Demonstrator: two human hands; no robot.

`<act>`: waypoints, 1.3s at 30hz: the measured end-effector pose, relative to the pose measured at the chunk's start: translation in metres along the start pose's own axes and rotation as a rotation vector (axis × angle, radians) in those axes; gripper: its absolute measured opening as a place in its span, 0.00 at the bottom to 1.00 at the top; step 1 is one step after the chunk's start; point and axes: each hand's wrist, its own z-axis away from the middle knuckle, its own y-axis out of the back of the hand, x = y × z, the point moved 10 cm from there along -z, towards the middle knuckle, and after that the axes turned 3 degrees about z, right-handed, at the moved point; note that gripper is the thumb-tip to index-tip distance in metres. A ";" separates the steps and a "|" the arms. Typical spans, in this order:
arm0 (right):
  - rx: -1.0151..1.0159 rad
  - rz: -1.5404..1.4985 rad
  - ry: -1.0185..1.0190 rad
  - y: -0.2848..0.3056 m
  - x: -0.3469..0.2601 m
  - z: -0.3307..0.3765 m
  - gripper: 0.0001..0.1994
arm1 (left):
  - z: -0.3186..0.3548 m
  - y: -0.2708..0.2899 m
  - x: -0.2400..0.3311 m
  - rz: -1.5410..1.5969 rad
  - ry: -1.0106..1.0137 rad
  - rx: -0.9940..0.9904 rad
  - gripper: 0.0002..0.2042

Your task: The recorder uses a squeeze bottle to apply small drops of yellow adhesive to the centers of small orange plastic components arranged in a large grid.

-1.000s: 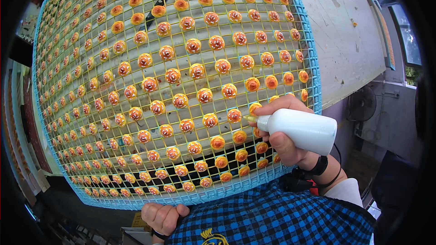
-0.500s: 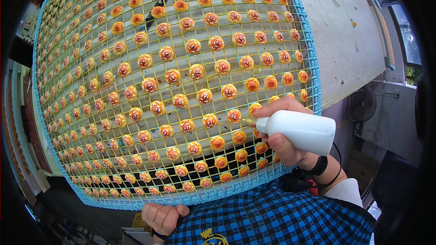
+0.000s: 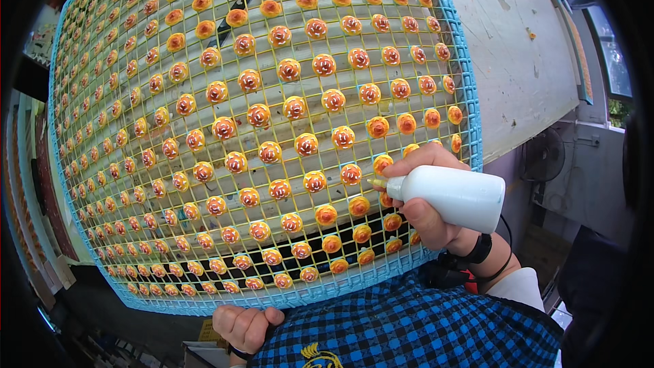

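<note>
In my right hand (image 3: 428, 215) is a white squeeze bottle (image 3: 453, 197), tilted, with a narrow yellowish nozzle tip pointing left. The tip hovers beside a small orange rosette piece (image 3: 351, 174) with white strokes on it. Many such round rosettes sit in rows on a yellow mesh rack (image 3: 225, 146) with a blue woven rim (image 3: 340, 292). Some, such as the plain rosette (image 3: 358, 206) just below the nozzle, bear no white strokes. My left hand (image 3: 242, 327) is closed at the rack's near rim; what its fingers grip, if anything, is hidden.
Under the rack lies a pale, stained work table (image 3: 511, 41) reaching far right. A dark elongated object (image 3: 238, 13) shows beneath the mesh. A fan (image 3: 543, 155) stands at the right, near a window (image 3: 613, 61). My blue checked apron (image 3: 402, 324) borders the near rim.
The bottle's nozzle has drawn back slightly to the right, away from the rosette with white strokes. My left hand and the rack look unchanged.
</note>
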 end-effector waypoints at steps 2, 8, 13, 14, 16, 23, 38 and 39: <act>-0.021 0.036 0.036 -0.001 -0.003 0.000 0.11 | 0.000 0.000 0.000 -0.001 0.000 -0.005 0.07; -0.015 0.057 0.064 0.000 -0.002 0.000 0.12 | 0.003 -0.002 -0.001 0.010 -0.011 0.013 0.07; -0.012 0.043 0.054 -0.002 -0.001 0.002 0.13 | 0.004 0.000 0.000 0.009 -0.006 0.023 0.07; -0.022 0.086 0.064 -0.004 -0.002 0.001 0.14 | 0.003 0.000 0.000 0.009 -0.005 0.023 0.07; -0.027 0.103 0.068 -0.004 -0.003 0.000 0.14 | 0.001 0.000 -0.001 0.022 0.004 0.029 0.07; -0.023 0.158 0.149 -0.005 -0.008 0.000 0.14 | 0.002 0.001 0.000 0.018 -0.002 0.029 0.07; 0.045 -0.027 0.029 0.003 0.005 0.004 0.12 | 0.003 -0.001 -0.001 0.020 0.001 0.034 0.07; 0.044 -0.027 0.029 0.002 0.005 0.004 0.12 | 0.002 -0.001 -0.001 0.018 -0.005 0.033 0.07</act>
